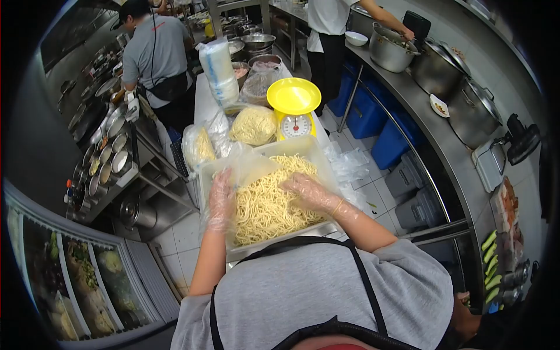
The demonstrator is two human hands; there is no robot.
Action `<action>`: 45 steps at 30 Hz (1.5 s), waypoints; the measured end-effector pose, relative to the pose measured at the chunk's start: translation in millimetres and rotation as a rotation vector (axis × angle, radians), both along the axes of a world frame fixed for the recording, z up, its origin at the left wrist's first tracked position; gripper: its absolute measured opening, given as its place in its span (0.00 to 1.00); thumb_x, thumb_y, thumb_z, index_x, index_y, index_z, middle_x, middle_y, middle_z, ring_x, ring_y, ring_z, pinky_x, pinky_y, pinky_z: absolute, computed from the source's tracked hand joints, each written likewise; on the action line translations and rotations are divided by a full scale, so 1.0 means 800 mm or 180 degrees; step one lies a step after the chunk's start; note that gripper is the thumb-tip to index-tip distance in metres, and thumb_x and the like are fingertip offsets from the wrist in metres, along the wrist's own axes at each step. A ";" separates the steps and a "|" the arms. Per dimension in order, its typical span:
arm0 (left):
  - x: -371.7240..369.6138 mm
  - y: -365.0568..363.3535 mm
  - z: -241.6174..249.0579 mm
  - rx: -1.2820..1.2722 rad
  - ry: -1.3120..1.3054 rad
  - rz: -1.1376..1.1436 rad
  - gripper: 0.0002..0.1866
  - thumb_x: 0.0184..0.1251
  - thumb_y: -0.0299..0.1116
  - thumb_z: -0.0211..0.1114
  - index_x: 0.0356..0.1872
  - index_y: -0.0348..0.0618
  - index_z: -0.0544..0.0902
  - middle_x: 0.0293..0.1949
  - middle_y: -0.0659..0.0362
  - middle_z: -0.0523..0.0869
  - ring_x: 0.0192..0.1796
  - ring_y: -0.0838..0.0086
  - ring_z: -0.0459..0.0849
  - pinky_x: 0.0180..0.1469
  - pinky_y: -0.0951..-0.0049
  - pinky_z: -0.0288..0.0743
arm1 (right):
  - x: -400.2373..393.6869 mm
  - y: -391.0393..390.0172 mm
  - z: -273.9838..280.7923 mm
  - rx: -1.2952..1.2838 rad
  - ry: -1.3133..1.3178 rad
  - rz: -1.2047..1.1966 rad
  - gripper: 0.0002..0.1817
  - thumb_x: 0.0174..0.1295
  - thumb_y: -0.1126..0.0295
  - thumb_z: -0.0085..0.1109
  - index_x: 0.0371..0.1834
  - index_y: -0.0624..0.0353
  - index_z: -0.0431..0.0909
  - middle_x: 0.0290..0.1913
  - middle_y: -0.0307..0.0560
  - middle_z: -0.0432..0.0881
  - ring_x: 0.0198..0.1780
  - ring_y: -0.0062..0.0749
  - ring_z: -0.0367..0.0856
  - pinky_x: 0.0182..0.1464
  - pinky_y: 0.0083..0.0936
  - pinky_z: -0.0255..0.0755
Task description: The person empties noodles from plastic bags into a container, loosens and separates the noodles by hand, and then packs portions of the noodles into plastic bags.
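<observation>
From here, I see the noodles (265,211) in a tub (318,153), a tangle without a clear long axis between the 2 gloved grips, the right grip (304,191) nearer than the left grip (221,198). Blur and plastic (255,167) obscure fingertips; I can't tell whether either is closed on anything.

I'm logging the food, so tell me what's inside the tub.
Pale yellow noodles, with the right hand touching them. They cover much of the floor of the tub, so anything underneath cannot be seen.
</observation>
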State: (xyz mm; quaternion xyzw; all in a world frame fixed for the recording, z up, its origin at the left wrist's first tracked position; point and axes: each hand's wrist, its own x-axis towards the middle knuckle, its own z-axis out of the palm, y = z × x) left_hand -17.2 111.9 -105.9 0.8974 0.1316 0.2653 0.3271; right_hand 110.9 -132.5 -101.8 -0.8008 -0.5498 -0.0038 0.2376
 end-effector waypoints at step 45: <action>0.010 0.002 -0.015 -0.1435 -0.0300 -0.0144 0.21 0.59 0.19 0.58 0.56 0.37 0.74 0.54 0.53 0.73 0.59 0.66 0.71 0.64 0.71 0.60 | 0.018 0.024 0.039 -0.0580 0.1606 0.0348 0.35 0.43 0.69 0.68 0.59 0.56 0.67 0.52 0.54 0.76 0.55 0.47 0.74 0.56 0.34 0.68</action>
